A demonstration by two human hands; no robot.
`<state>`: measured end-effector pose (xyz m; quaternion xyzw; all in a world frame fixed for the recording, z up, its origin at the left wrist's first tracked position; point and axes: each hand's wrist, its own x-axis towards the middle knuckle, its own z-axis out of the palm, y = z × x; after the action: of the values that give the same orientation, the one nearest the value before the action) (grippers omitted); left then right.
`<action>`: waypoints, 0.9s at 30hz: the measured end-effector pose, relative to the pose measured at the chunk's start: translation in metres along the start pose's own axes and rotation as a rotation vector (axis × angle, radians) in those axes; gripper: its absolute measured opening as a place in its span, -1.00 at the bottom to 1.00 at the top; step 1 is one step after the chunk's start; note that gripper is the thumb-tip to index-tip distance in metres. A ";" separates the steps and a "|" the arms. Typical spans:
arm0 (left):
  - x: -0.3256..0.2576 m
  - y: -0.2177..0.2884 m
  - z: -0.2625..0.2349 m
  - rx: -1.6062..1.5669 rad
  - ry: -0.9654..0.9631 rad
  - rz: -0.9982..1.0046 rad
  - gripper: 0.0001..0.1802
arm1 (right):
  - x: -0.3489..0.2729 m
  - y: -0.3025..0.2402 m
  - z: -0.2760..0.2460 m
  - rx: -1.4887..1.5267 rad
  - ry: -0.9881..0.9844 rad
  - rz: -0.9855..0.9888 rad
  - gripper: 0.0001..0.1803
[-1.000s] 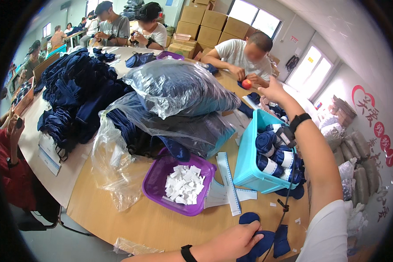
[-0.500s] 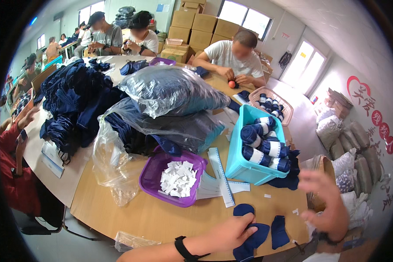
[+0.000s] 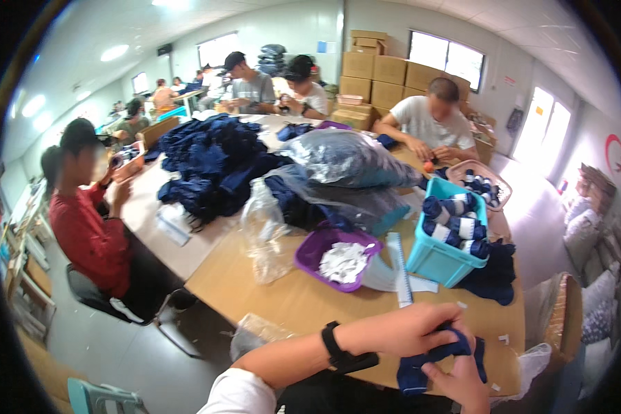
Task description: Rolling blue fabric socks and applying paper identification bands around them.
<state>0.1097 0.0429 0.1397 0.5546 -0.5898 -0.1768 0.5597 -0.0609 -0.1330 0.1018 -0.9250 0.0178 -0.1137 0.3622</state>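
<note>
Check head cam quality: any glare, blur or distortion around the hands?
Head view: heavy fisheye, table edge bows and the corners vignette black; windows and the doorway at right blow out; both hands, left hand and right hand, on the navy fabric are slightly soft but readable; faces are blurred.

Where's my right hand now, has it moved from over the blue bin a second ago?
Yes. The right hand has dropped from above the turquoise bin to the table's near edge, meeting the left hand on the navy socks.

Garment packing workshop, long worktables (image 3: pixel 269 290), heaped navy socks (image 3: pixel 214 162), stacked cartons (image 3: pixel 386 72), seated workers (image 3: pixel 431 117)
</note>
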 end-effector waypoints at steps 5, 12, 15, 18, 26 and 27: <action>0.004 0.047 0.011 0.013 0.052 0.112 -0.80 | -0.030 0.016 0.011 0.039 0.148 -0.125 -0.51; 0.010 0.049 0.021 0.420 0.357 -0.026 -0.55 | -0.082 -0.013 0.013 0.811 -0.028 0.358 -0.40; 0.036 -0.002 0.023 0.611 0.219 -0.150 -0.68 | -0.080 0.009 0.036 0.933 -0.004 0.313 -0.23; 0.036 -0.070 0.015 0.715 0.045 -0.210 -0.79 | -0.067 0.015 0.053 0.973 0.007 0.381 -0.20; 0.025 -0.120 0.026 0.886 -0.233 -0.335 -0.80 | -0.059 0.036 0.067 0.923 -0.165 0.450 -0.73; 0.024 -0.119 0.024 0.875 -0.236 -0.340 -0.80 | -0.058 0.038 0.065 0.923 -0.167 0.462 -0.73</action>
<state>0.1489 -0.0258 0.0443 0.8027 -0.5693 -0.0628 0.1662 -0.1014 -0.1110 0.0190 -0.6469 0.1406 0.0475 0.7480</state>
